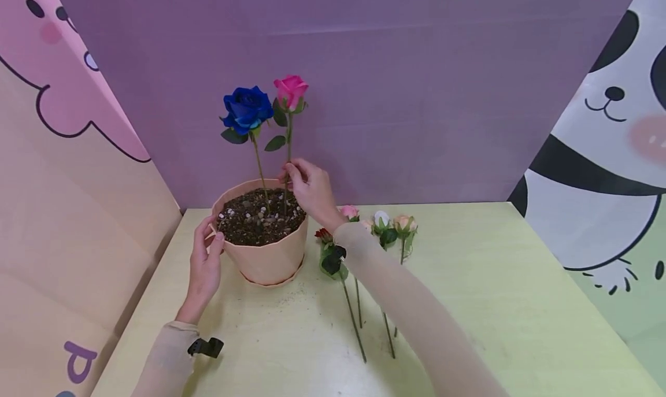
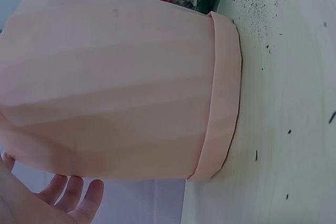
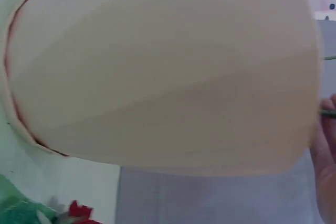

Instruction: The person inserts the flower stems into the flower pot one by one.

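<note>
A peach-coloured flower pot (image 1: 267, 261) filled with dark soil (image 1: 255, 218) stands on the table's left part. Upright in the soil are a blue artificial rose (image 1: 247, 109) and, to its right, a pink artificial rose (image 1: 291, 92). My right hand (image 1: 311, 190) pinches the pink rose's stem just above the pot's rim. With the left hand (image 1: 205, 264) I hold the pot's left side, thumb at the rim; the left wrist view shows several fingers (image 2: 89, 200) along the wall. In the right wrist view the pot wall (image 3: 168, 77) hides most of the right hand (image 3: 325, 166).
Several more artificial roses lie right of the pot, partly under my right forearm, among them a dark red rose (image 1: 324, 235), a white rose (image 1: 381, 218) and a peach rose (image 1: 405, 223). Soil crumbs dot the table (image 1: 494, 293). A purple backdrop (image 1: 416, 96) rises behind.
</note>
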The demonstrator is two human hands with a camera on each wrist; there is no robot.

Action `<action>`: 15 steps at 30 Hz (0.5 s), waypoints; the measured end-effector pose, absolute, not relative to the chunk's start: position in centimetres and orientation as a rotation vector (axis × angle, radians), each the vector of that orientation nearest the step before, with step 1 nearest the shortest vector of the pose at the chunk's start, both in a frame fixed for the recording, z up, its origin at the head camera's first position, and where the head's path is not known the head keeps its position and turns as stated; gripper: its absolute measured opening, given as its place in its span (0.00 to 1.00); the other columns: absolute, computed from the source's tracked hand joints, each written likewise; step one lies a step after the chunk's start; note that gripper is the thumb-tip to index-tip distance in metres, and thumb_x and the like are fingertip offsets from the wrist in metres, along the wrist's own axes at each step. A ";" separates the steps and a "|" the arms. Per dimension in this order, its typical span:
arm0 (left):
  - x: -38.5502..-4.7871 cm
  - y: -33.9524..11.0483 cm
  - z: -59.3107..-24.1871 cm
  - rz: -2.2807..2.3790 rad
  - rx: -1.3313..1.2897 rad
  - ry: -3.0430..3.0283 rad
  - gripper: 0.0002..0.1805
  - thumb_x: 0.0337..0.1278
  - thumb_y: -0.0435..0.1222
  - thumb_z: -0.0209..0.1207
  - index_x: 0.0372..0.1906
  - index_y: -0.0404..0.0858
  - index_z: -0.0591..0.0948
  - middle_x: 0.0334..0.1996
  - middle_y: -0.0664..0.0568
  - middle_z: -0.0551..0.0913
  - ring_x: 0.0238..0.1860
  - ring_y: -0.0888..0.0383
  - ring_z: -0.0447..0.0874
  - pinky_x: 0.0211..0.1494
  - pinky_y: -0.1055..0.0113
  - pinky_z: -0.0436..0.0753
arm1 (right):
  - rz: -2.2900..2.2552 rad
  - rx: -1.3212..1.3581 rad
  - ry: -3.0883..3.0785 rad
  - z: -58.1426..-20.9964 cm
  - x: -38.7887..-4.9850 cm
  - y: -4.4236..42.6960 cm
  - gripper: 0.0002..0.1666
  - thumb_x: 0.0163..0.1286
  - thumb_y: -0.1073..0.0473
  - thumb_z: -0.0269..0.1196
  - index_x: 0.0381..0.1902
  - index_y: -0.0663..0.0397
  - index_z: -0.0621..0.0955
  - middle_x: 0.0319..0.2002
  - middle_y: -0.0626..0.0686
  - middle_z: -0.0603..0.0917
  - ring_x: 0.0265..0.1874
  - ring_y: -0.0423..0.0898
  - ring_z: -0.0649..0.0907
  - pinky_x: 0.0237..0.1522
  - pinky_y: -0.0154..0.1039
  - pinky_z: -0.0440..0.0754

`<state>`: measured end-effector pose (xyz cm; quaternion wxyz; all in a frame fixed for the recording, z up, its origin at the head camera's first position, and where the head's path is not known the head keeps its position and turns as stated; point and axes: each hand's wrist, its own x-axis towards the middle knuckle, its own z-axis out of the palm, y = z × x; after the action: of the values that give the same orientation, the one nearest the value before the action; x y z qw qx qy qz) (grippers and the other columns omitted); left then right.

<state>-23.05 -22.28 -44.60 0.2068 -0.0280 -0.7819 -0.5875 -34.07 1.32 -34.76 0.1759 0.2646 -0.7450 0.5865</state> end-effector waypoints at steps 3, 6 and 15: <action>-23.1 -22.3 -44.6 -1.632 -0.079 -2.173 0.29 0.88 0.42 0.44 0.84 0.46 0.58 0.81 0.42 0.64 0.70 0.53 0.71 0.61 0.82 0.72 | 1.668 0.711 -2.097 -35.4 -34.0 1.2 0.15 0.87 0.57 0.53 0.51 0.60 0.84 0.41 0.59 0.91 0.44 0.54 0.91 0.52 0.50 0.90; -23.3 -22.3 -44.7 -1.624 -0.076 -2.162 0.28 0.88 0.41 0.43 0.84 0.45 0.59 0.80 0.41 0.64 0.71 0.50 0.71 0.60 0.82 0.73 | 1.669 0.720 -2.074 -35.7 -34.1 0.9 0.15 0.87 0.58 0.54 0.51 0.61 0.84 0.41 0.59 0.91 0.44 0.54 0.91 0.52 0.46 0.90; -23.2 -22.4 -44.5 -1.633 -0.081 -2.172 0.29 0.88 0.42 0.43 0.84 0.44 0.58 0.81 0.43 0.64 0.68 0.57 0.71 0.61 0.81 0.74 | 1.662 0.773 -2.070 -36.4 -34.2 -0.5 0.17 0.88 0.56 0.50 0.50 0.65 0.80 0.37 0.63 0.88 0.36 0.56 0.89 0.39 0.35 0.84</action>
<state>-23.20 -22.39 -44.47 0.2101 -0.0290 -0.7812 -0.5872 -34.21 -0.48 -36.45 0.1874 0.2746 -0.7355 0.5904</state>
